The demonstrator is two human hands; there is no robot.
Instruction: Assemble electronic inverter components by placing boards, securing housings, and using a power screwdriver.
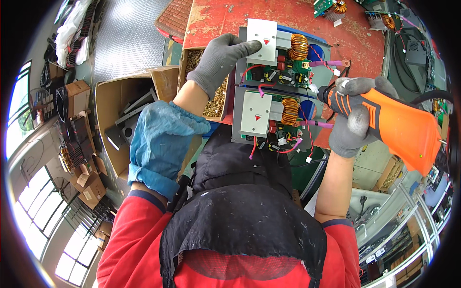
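Observation:
My left hand, in a grey glove, presses its fingertips on the white cover plate of the farther circuit-board unit. Whether a small part sits under those fingers I cannot make out. An orange power screwdriver is gripped in my right hand, its black nose pointing left toward the boards. Just in front of my lap lies a second unit with its own white plate. Each unit carries a copper-wound coil, a green board and red and purple leads.
A box of small brass-coloured screws stands left of the units. Beyond it a cardboard box holds grey metal brackets. More coil boards lie at the far right of the red worktop. A black cable runs behind the screwdriver.

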